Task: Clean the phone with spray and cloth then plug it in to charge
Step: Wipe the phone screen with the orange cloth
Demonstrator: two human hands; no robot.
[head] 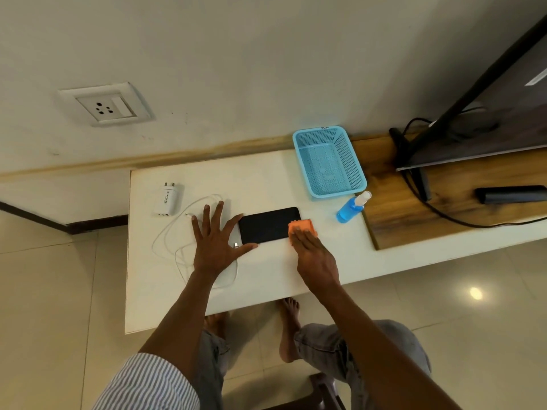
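Pale wall (236, 54) rises behind our white desk (296, 273), with a socket plate (106, 105) set into it up and to the left and a dark screen (485, 113) leaning in from the right over a wooden board (414, 208). On the desk an empty blue basket (328, 161) stands at the back, and just beside its near corner the blue spray bottle (352, 207) stands with its white nozzle toward the basket. A white charger (167, 199) lies at the left, its white cable (177, 250) looping toward us and partly under our left arm, the plug end lying just beside the phone.

Our phone (266, 224) lies flat, screen up, in the middle. Our left hand (216, 241) rests on the desk with fingers spread wide and straight, index and thumb bracketing the phone's left end. Our right hand (313, 255) presses the orange cloth (303, 226) down on the phone's right end with flat, straight fingers held together.

We judge the wiping is under way, charging not yet begun. To do it well, we should keep the left hand bracing the phone so it cannot slide, draw the cloth across the whole glass in overlapping strokes with even, light pressure, and mop up any wet spray before we bring the plug near.
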